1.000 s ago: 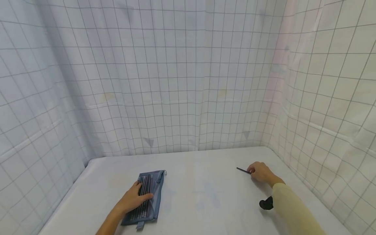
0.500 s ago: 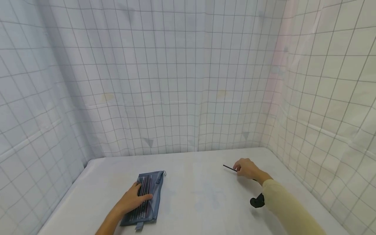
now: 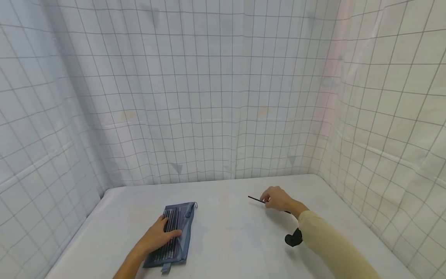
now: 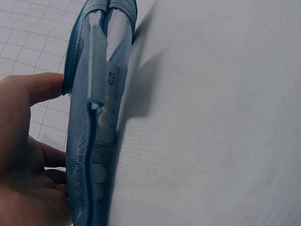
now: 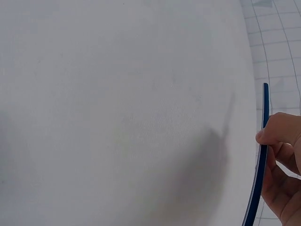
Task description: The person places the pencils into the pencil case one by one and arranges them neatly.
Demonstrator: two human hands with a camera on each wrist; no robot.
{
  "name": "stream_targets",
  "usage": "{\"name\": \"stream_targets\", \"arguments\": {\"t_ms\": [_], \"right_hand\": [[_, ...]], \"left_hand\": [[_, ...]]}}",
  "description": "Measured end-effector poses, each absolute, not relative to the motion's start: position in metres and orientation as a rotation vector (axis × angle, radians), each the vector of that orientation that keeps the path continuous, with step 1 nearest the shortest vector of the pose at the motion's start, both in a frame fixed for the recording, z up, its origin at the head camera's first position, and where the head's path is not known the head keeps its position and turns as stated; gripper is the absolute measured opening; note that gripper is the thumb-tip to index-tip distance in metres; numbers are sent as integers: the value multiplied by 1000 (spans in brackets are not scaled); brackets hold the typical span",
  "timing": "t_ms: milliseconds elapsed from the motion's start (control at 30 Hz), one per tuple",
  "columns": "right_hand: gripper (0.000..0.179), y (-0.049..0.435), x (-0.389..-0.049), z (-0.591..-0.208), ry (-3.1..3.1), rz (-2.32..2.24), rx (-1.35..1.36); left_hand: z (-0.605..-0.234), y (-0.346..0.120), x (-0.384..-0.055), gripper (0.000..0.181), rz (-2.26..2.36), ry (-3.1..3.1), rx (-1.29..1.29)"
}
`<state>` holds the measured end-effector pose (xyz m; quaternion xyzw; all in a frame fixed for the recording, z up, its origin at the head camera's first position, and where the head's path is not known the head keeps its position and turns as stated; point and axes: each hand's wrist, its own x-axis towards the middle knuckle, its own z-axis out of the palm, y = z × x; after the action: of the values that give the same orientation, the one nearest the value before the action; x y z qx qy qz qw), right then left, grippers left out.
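A blue mesh pencil case (image 3: pixel 186 232) lies flat on the white table at the left, with a row of dark pencils showing in it. My left hand (image 3: pixel 158 235) rests on top of it, thumb and fingers spread. In the left wrist view the pencil case (image 4: pixel 80 155) appears end-on, the thumb at its zipper side. At the right, my right hand (image 3: pixel 277 198) pinches a long dark blue pencil (image 3: pixel 256 199) between thumb and fingertips. The right wrist view shows the pencil (image 5: pixel 256 188) above the table, its shadow apart from it.
The white table (image 3: pixel 226 240) is enclosed by grid-patterned white curtains (image 3: pixel 223 97) at the back and both sides. A black wrist-worn device (image 3: pixel 294 238) sticks out from under the right sleeve, over the table.
My right hand has moved left across the table with the pencil, toward the middle. The left hand and the pencil case have stayed where they were.
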<state>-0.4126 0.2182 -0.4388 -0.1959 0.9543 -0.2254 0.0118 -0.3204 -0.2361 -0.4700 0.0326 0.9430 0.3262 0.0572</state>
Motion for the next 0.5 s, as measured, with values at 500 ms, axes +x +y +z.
{"name": "stream_targets", "arguments": {"t_ms": [500], "right_hand": [[25,192,-410,-433,2947,-708,-679]], "left_hand": [[-473,-237,-325,100,959,2888,133]]}}
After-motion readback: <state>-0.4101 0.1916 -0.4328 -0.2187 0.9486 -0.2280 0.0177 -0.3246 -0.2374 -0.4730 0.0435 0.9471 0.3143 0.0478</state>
